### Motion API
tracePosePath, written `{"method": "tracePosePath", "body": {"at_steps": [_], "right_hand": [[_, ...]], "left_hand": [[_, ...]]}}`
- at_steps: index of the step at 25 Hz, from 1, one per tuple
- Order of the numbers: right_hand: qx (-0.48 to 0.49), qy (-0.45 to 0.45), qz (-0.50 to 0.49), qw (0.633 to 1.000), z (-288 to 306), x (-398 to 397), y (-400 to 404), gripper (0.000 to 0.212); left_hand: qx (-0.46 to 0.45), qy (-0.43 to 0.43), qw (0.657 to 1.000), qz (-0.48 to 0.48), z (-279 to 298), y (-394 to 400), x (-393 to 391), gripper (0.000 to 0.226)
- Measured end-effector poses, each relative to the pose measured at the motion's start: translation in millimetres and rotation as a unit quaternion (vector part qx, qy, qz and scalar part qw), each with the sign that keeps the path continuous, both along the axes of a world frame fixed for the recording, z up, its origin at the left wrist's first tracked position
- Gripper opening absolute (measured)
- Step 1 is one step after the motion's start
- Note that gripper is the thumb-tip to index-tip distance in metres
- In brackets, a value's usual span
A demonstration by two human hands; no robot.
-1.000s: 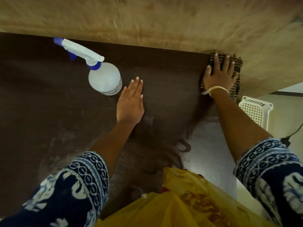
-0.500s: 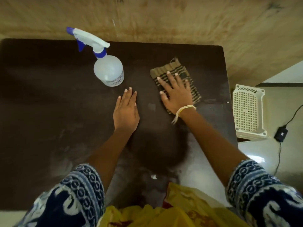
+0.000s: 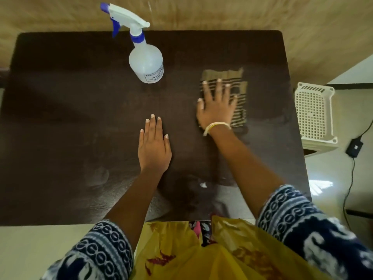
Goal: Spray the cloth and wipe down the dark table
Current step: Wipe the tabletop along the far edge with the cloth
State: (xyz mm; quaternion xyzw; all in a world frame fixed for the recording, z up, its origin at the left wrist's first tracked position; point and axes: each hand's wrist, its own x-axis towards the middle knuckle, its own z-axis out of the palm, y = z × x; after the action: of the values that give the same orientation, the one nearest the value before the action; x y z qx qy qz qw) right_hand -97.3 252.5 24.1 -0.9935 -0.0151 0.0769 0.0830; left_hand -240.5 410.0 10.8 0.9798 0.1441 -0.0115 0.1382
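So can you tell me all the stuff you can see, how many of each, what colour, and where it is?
Table: one, dark brown, filling the middle of the view.
Spray bottle: one, clear body with white and blue trigger, standing at the far middle of the table.
Cloth: one, tan with dark stripes, flat on the table's right part.
Basket: one, cream plastic lattice, on the floor right of the table.
Adapter with cable: one, black, on the floor at far right.
Left hand: one, flat on the table near the middle.
Right hand: one, fingers spread, pressing on the cloth, a pale bangle at its wrist.
Sleeves: two, dark blue and white pattern, nearest the camera.
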Motion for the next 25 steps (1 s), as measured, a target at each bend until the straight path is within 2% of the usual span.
{"method": "tracePosePath", "body": {"at_steps": [3, 5, 7, 9, 12, 16, 18, 21, 23, 25], "right_hand": [[-0.006, 0.0, 0.21, 0.978, -6, -48, 42, 0.06], [0.002, -0.011, 0.277, 0.961, -7, -40, 19, 0.059], [0.002, -0.028, 0.217, 0.976, -7, -17, -23, 0.06], [-0.011, -0.027, 0.097, 0.995, -7, 1, -79, 0.061], [-0.007, -0.004, -0.045, 0.999, -6, 2, -145, 0.063], [-0.004, 0.009, -0.158, 0.987, -7, -9, -110, 0.065], [-0.006, -0.004, -0.09, 0.996, -5, -31, -66, 0.065], [-0.005, -0.028, 0.13, 0.991, -12, -90, -16, 0.062], [-0.001, -0.032, 0.252, 0.967, -15, -112, -18, 0.061], [0.006, -0.044, 0.288, 0.957, -15, -94, -43, 0.061]], "left_hand": [[0.01, 0.003, 1.0, 0.002, -2, 0, -1, 0.056], [0.014, 0.0, 1.0, 0.002, -2, 0, -1, 0.056], [0.011, -0.002, 1.0, 0.003, -2, 0, -1, 0.055], [0.01, -0.005, 1.0, 0.007, -3, 0, -1, 0.055], [0.01, -0.01, 1.0, 0.013, -4, -1, -1, 0.054], [0.014, -0.009, 1.0, 0.013, -4, -1, 0, 0.055], [0.013, -0.01, 1.0, 0.012, -4, -2, 0, 0.054], [0.015, -0.012, 1.0, 0.008, -5, 0, -1, 0.054], [0.016, -0.013, 1.0, 0.005, -6, 0, -2, 0.054], [0.015, -0.011, 1.0, 0.003, -5, 0, -1, 0.054]]}}
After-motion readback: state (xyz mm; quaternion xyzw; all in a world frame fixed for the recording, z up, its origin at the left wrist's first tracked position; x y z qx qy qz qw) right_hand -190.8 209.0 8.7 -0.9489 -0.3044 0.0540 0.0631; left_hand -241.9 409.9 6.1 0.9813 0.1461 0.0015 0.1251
